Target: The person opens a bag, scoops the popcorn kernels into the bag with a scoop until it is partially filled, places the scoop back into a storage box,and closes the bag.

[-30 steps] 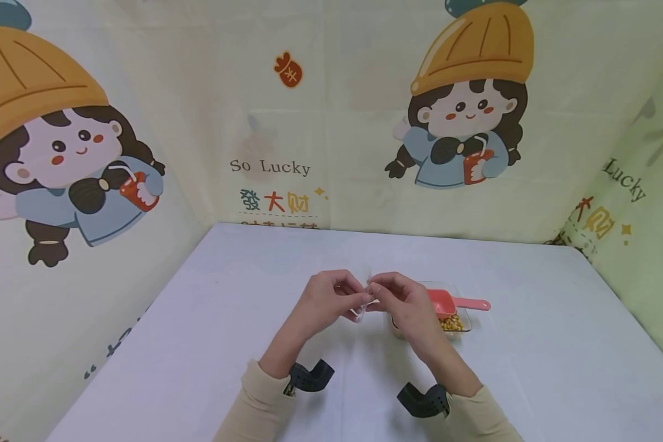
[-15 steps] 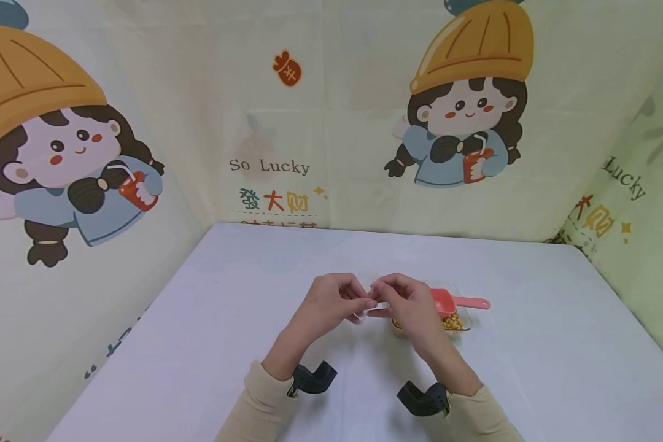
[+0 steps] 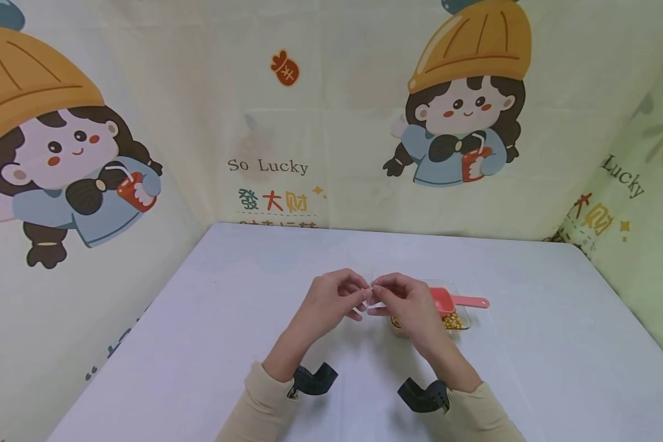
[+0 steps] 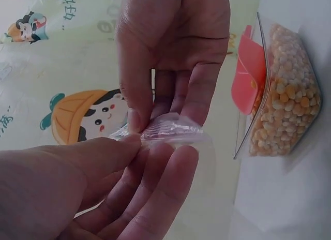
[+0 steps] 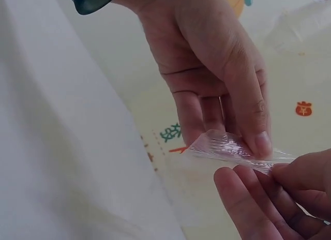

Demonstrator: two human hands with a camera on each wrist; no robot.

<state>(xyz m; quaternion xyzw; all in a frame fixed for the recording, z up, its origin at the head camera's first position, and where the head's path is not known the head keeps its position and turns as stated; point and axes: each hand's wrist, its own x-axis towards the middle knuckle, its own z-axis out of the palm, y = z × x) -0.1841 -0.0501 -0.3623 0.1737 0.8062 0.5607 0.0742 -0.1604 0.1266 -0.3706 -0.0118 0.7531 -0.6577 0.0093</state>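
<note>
My left hand and right hand meet above the table, thumbs and fingers pinching a small clear plastic bag between them. The film is thin, shiny and crumpled into folds. In the left wrist view, the left thumb presses the film from below while the right hand holds it from above. From the right wrist, the bag spreads flat between both sets of fingertips. Just behind the right hand stands a glass container of yellow corn kernels. A pink scoop lies across its top, handle pointing right.
The table has a white cover. Behind and at both sides hangs a cream cloth printed with cartoon figures. Black wrist mounts stick out inward from both sleeves.
Both hands stay at nearly the same place and keep their pinch on the bag. The left fingers have shifted slightly along the film, and its loose end shows less below the fingertips.
</note>
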